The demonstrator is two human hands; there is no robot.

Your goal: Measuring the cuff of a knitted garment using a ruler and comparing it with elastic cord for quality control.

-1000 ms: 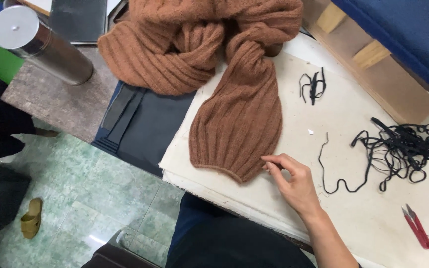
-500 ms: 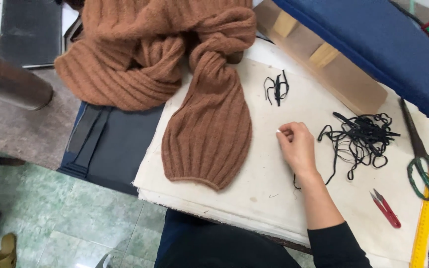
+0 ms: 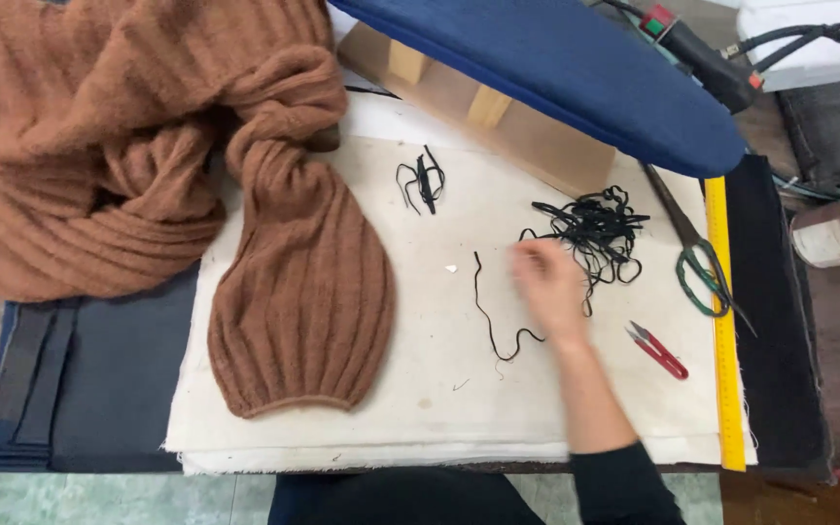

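The right hand (image 3: 548, 287), fingers loosely open, rests just left of the tangled black cords (image 3: 590, 233), touching their edge.

Head camera looking down
It is facing steeply down, close over the cloth-covered table (image 3: 439, 408), taking in its near edge.

Sweater sleeve (image 3: 303, 301) lies left of the cord tangle (image 3: 590, 233), snips (image 3: 658, 350) and scissors (image 3: 697, 258) to its right
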